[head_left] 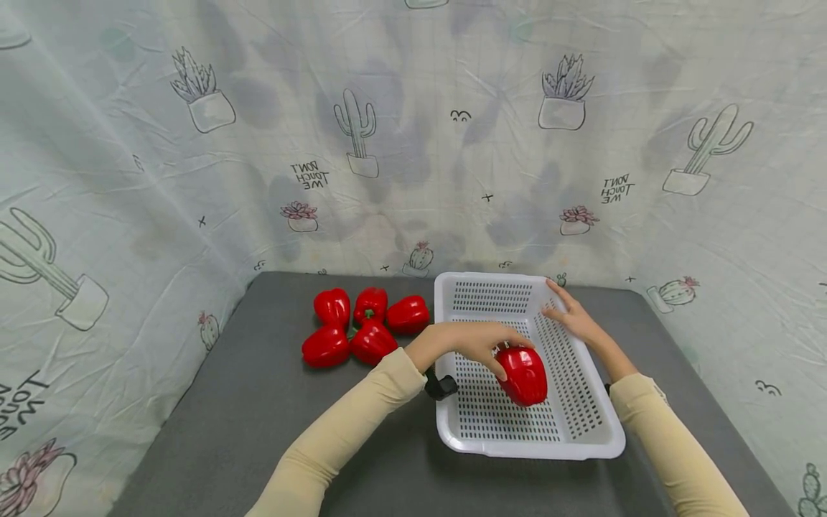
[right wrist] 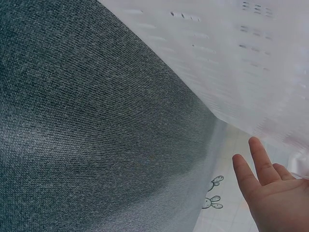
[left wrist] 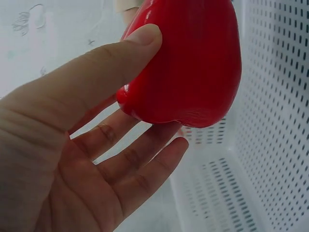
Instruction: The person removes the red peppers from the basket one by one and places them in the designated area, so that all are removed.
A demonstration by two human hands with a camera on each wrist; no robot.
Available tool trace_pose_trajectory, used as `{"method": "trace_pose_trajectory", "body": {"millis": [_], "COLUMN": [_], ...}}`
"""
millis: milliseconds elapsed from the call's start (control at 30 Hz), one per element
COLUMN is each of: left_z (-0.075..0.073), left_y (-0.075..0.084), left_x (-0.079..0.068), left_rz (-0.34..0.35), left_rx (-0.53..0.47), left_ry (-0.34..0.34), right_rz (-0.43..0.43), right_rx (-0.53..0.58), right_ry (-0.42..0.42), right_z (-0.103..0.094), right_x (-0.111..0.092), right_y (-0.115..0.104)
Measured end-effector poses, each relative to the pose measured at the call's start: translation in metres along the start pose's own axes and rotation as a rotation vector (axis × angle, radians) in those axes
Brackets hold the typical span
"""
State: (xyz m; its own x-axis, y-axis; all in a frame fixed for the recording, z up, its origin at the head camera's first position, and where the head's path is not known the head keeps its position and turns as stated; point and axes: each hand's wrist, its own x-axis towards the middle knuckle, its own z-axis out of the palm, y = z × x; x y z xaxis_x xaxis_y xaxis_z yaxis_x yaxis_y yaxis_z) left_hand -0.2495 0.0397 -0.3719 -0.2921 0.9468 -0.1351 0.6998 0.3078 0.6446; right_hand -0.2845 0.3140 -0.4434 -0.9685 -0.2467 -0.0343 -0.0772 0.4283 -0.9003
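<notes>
A glossy red bell pepper (head_left: 525, 377) hangs within the white perforated basket (head_left: 446, 431), held by my left hand (head_left: 481, 341). In the left wrist view the thumb presses one side of the pepper (left wrist: 193, 63), and the other fingers reach behind and under its end. My right hand (head_left: 577, 322) holds the basket's right rim near the far corner, its thumb on the inner side. From the right wrist view, its fingers (right wrist: 263, 166) show outside the basket wall (right wrist: 231, 63).
Several more red bell peppers (head_left: 371, 341) lie grouped on the dark grey table (head_left: 213, 431), left of the basket. A pale curtain (head_left: 413, 143) printed with cacti hangs behind and along the sides of the table.
</notes>
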Motion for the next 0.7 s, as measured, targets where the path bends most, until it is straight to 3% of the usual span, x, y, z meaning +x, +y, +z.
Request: {"method": "trace_pose_trajectory", "body": {"millis": [100, 367, 700], "left_z": [-0.004, -0.018, -0.023], "left_y": [0.001, 0.004, -0.004], "left_x": [-0.008, -0.029, -0.056], "left_rz": [0.027, 0.070, 0.034], "left_rx": [-0.003, 0.034, -0.001], "left_ry": [0.019, 0.077, 0.166], "right_rz": [0.000, -0.012, -0.001], "right_rx": [-0.014, -0.004, 0.016], "right_ry": [0.008, 0.011, 0.018], "right_z": [-0.003, -0.004, -0.002], "right_x": [0.005, 0.004, 0.004], "right_y": [0.013, 0.012, 0.012]}}
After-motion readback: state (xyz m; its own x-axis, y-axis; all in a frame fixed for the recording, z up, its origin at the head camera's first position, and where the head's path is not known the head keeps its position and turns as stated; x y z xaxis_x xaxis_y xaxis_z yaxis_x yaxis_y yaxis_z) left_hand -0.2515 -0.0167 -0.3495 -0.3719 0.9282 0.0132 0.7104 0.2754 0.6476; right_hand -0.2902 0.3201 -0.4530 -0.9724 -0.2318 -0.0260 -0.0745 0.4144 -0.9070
